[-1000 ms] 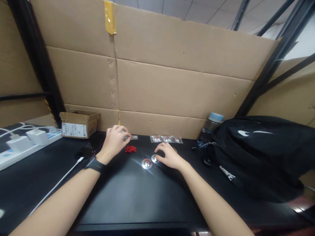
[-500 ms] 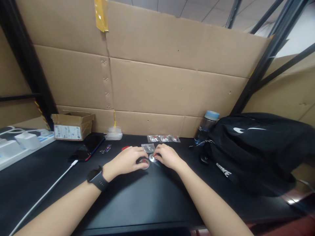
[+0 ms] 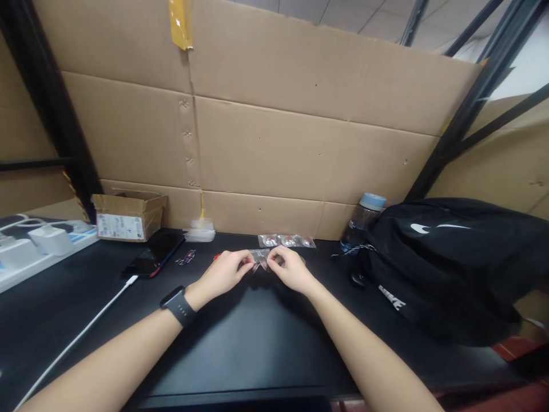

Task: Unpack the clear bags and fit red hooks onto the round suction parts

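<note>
My left hand (image 3: 227,272), with a dark watch on its wrist, pinches a small round disc (image 3: 256,266) between thumb and fingers. Facing it, my right hand (image 3: 294,269) is closed on another small shiny disc (image 3: 264,265). The two discs are tilted up and nearly meet at their lower edges; whether they touch I cannot tell. Just behind the fingertips lies a clear plastic packet (image 3: 259,252), partly hidden by the hands. A bit of a red item (image 3: 217,256) shows behind my left hand.
Along the cardboard wall are a row of bagged round discs (image 3: 286,241), stacked clear plastic pieces (image 3: 200,231) and a small carton (image 3: 128,217). Left are a phone (image 3: 156,254), its white cable (image 3: 81,335) and a power strip (image 3: 47,252). Right are a bottle (image 3: 362,223) and a black backpack (image 3: 450,269).
Both hands have drawn closer together. The discs, lower and flatter before, are now tilted up between the fingertips. The view has shifted slightly.
</note>
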A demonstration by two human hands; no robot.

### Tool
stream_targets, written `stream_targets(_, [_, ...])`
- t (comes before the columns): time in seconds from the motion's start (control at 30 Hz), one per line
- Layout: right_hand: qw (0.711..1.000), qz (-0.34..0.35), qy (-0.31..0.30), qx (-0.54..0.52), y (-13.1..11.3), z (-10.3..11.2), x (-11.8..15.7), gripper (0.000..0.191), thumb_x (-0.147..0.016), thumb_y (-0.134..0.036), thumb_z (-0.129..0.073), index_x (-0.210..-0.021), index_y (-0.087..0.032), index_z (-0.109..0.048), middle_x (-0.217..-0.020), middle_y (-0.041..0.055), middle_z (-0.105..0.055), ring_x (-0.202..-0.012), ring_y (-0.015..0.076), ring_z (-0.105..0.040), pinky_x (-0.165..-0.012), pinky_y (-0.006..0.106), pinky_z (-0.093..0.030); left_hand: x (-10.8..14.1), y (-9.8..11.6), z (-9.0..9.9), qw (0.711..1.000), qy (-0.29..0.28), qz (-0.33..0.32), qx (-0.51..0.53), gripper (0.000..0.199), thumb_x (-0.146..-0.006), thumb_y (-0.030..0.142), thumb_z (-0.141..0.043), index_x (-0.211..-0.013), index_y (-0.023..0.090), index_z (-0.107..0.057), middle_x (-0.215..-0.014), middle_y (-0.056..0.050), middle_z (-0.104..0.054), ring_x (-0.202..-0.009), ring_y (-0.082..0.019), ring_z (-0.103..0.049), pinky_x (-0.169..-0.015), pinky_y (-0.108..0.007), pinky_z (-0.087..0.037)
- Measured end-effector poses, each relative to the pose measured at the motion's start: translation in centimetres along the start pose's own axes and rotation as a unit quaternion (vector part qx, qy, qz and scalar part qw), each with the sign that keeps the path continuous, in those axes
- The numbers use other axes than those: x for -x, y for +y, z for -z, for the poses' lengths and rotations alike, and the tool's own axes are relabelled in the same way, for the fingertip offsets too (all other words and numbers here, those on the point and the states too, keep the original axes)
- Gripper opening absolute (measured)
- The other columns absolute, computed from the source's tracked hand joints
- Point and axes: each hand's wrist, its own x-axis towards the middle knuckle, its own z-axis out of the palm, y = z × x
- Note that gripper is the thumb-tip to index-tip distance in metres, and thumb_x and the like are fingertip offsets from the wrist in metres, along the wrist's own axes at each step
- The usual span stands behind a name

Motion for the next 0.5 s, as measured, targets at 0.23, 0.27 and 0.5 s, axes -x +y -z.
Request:
stream_targets(0.23, [0.949, -0.097, -0.022, -0.300, -0.3, -2.0, 0.2, 0.028, -0.086, -0.045, -0.066, -0.087, -0.018, -0.057, -0.114, 0.0081, -0.064, -0.084, 0.0183, -0.072, -0.065, 0.030, -0.060, -0.2, 0.5, -0.8, 0.995, 0.051, 0.040, 0.073, 0.017, -0.093, 0.034, -0.056, -0.087, 0.024, -0.067, -0.091, 0.000, -0.075, -0.084, -0.018, -0.069, -0.077, -0.027, -0.049])
stream_targets(0.27, [0.939, -0.104, -0.023, -0.326, -0.3, -2.1, 0.2, 0.029, -0.085, -0.046, -0.067, -0.087, -0.018, -0.057, -0.117, 0.0083, -0.063, -0.084, 0.0181, -0.072, -0.066, 0.030, -0.061, -0.2, 0.6, -0.9, 0.995, 0.053, 0.042, 0.076, 0.017, -0.093, 0.034, -0.055, -0.086, 0.023, -0.066, -0.091, -0.001, -0.075, -0.085, -0.018, -0.069, -0.077, -0.027, -0.049])
stream_targets(0.5, [0.915, -0.105, -0.041, -0.388, -0.3, -2.0, 0.4, 0.045, -0.083, -0.043, -0.073, -0.122, -0.028, -0.059, -0.119, 0.0065, -0.062, -0.080, 0.0152, -0.071, -0.064, 0.030, -0.063, -0.1, 0.5, -1.0, 0.995, 0.058, 0.055, 0.065, 0.015, -0.091, 0.034, -0.056, -0.087, 0.024, -0.066, -0.092, 0.000, -0.076, -0.083, -0.018, -0.071, -0.076, -0.028, -0.049])
